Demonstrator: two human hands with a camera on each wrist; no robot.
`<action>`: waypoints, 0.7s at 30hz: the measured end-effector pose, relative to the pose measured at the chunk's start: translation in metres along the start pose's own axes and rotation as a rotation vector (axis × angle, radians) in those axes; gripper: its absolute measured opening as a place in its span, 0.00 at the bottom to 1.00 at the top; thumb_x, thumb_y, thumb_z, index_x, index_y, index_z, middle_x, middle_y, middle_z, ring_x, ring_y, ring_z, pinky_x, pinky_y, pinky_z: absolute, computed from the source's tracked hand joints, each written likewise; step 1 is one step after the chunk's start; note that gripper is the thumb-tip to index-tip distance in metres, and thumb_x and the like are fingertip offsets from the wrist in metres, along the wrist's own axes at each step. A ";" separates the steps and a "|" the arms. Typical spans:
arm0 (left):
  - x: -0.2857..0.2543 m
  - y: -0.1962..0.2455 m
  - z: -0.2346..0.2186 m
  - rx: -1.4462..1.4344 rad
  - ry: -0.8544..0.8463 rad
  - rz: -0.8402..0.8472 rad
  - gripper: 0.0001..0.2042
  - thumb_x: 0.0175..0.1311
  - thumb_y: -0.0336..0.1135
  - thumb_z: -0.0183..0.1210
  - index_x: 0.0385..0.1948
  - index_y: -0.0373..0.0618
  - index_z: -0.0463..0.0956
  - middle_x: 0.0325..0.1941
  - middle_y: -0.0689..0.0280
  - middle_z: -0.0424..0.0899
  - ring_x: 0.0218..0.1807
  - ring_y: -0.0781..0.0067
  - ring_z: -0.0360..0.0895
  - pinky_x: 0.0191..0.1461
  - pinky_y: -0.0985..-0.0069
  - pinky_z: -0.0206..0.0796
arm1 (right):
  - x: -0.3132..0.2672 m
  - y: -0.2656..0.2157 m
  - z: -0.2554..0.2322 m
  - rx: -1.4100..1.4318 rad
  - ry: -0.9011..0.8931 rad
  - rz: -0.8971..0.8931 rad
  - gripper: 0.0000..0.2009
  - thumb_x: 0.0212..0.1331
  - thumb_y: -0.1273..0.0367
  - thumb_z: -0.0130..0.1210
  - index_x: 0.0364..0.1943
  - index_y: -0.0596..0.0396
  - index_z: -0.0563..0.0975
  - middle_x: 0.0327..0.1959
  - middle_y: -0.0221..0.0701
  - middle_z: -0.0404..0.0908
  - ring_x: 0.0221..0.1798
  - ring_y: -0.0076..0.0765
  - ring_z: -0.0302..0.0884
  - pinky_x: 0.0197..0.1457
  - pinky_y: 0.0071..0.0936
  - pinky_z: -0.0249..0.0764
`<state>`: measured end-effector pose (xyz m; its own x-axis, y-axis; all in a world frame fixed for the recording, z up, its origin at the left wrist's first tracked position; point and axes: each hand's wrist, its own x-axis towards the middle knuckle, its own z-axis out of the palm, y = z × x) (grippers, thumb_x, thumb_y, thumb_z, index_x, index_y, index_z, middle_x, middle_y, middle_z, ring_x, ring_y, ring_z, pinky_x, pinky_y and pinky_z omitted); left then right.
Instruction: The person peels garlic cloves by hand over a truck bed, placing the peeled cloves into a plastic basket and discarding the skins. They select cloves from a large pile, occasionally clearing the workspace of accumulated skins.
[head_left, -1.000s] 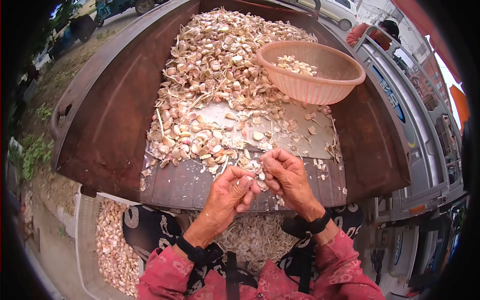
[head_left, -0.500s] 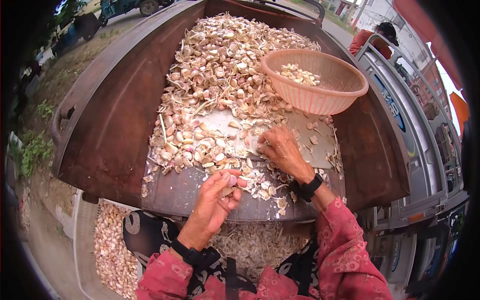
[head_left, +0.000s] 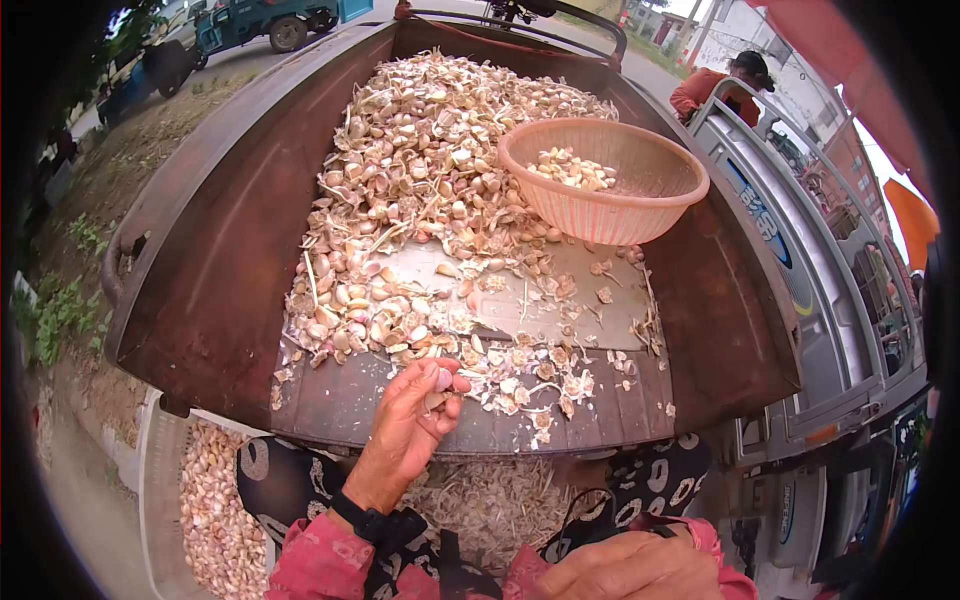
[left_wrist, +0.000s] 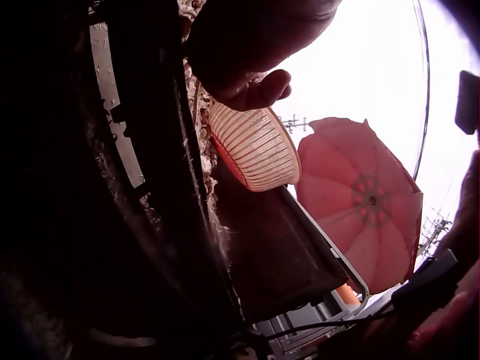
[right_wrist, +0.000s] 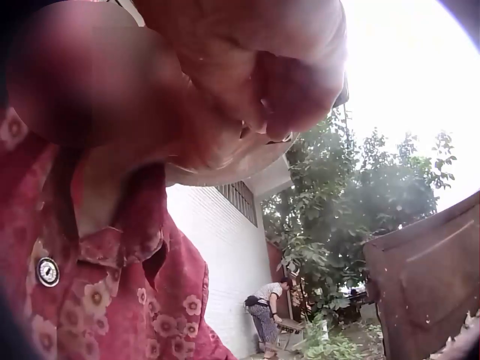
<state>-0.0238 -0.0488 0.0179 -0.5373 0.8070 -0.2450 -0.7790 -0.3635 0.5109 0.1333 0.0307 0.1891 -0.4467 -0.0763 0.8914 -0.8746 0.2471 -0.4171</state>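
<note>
My left hand (head_left: 405, 425) is over the near edge of the metal cargo bed (head_left: 335, 405), fingers curled round garlic cloves (head_left: 441, 381) with purplish skin. In the left wrist view it appears as a dark shape, its fingertips near the basket's outline. My right hand (head_left: 640, 565) is drawn back close to my body, back of the hand upward at the bottom of the head view. Seen from the right wrist, its bent fingers (right_wrist: 300, 90) are up by my face; what they hold is hidden. Ahead lies a big heap of garlic cloves (head_left: 420, 150), with loose peelings (head_left: 520, 385) nearer me.
A pink plastic basket (head_left: 610, 210) holding peeled cloves sits at the heap's right. Rusty side walls (head_left: 230, 220) rise around the bed. A white crate (head_left: 155, 490) of cloves stands low at left. Beside the bed is a grey vehicle (head_left: 800, 260), with a person (head_left: 735, 90) beyond.
My right hand went from beside the left hand to the peelings on the bed, then back toward my body. The left hand keeps hold of the cloves. The view has shifted slightly.
</note>
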 end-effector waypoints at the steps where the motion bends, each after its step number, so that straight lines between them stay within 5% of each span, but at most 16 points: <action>1: 0.001 -0.001 -0.001 -0.002 -0.009 0.000 0.12 0.74 0.38 0.50 0.48 0.39 0.72 0.38 0.61 0.81 0.31 0.78 0.75 0.28 0.85 0.65 | 0.002 -0.005 0.002 -0.003 0.002 -0.001 0.08 0.50 0.77 0.66 0.34 0.67 0.82 0.34 0.48 0.85 0.29 0.41 0.83 0.33 0.32 0.78; 6: -0.001 -0.002 -0.003 -0.028 -0.013 -0.010 0.12 0.74 0.38 0.50 0.48 0.39 0.72 0.38 0.61 0.81 0.31 0.78 0.75 0.27 0.85 0.65 | 0.012 -0.031 0.000 -0.026 0.042 0.004 0.06 0.51 0.77 0.64 0.33 0.66 0.82 0.34 0.48 0.85 0.29 0.39 0.82 0.32 0.31 0.78; 8: -0.002 -0.001 -0.003 -0.031 0.001 -0.002 0.11 0.74 0.37 0.50 0.48 0.39 0.72 0.38 0.61 0.81 0.30 0.78 0.75 0.27 0.86 0.65 | 0.024 -0.050 -0.014 0.061 -0.186 0.326 0.05 0.55 0.77 0.62 0.34 0.66 0.82 0.35 0.49 0.85 0.28 0.39 0.82 0.34 0.32 0.78; 9: -0.002 -0.001 -0.003 -0.030 -0.007 -0.006 0.11 0.74 0.37 0.50 0.48 0.39 0.72 0.38 0.61 0.81 0.30 0.78 0.75 0.27 0.86 0.65 | 0.019 -0.045 -0.011 0.052 -0.185 0.325 0.05 0.55 0.77 0.62 0.34 0.66 0.82 0.35 0.49 0.85 0.28 0.39 0.82 0.34 0.32 0.78; 11: -0.002 -0.001 -0.005 -0.023 0.002 0.007 0.11 0.74 0.37 0.51 0.48 0.39 0.72 0.38 0.61 0.81 0.30 0.79 0.75 0.26 0.85 0.65 | 0.004 -0.026 0.000 0.051 0.016 -0.008 0.05 0.58 0.76 0.59 0.35 0.66 0.81 0.37 0.50 0.85 0.29 0.40 0.82 0.35 0.33 0.78; 14: -0.002 -0.001 -0.006 -0.035 0.001 0.004 0.11 0.74 0.37 0.51 0.48 0.39 0.72 0.38 0.61 0.81 0.30 0.79 0.75 0.26 0.85 0.65 | 0.001 -0.021 0.002 0.049 0.079 -0.057 0.07 0.57 0.77 0.61 0.37 0.67 0.80 0.38 0.50 0.85 0.30 0.39 0.83 0.34 0.31 0.78; 20: -0.002 -0.001 -0.006 -0.037 0.033 0.002 0.11 0.73 0.37 0.51 0.48 0.40 0.72 0.38 0.61 0.81 0.29 0.77 0.75 0.27 0.84 0.65 | 0.016 -0.005 -0.030 -0.318 -0.125 -0.038 0.07 0.59 0.77 0.61 0.39 0.68 0.79 0.36 0.48 0.85 0.34 0.40 0.83 0.36 0.32 0.79; 21: -0.001 -0.001 -0.005 -0.040 0.014 0.016 0.11 0.73 0.37 0.51 0.48 0.40 0.72 0.38 0.61 0.81 0.30 0.77 0.75 0.27 0.84 0.65 | 0.013 0.004 -0.050 -0.385 -0.132 0.172 0.15 0.50 0.83 0.62 0.45 0.67 0.79 0.39 0.48 0.84 0.38 0.38 0.85 0.40 0.26 0.79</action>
<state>-0.0244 -0.0518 0.0139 -0.5538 0.7945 -0.2492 -0.7827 -0.3946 0.4813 0.1332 0.0786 0.2074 -0.6214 -0.1194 0.7743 -0.6631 0.6065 -0.4386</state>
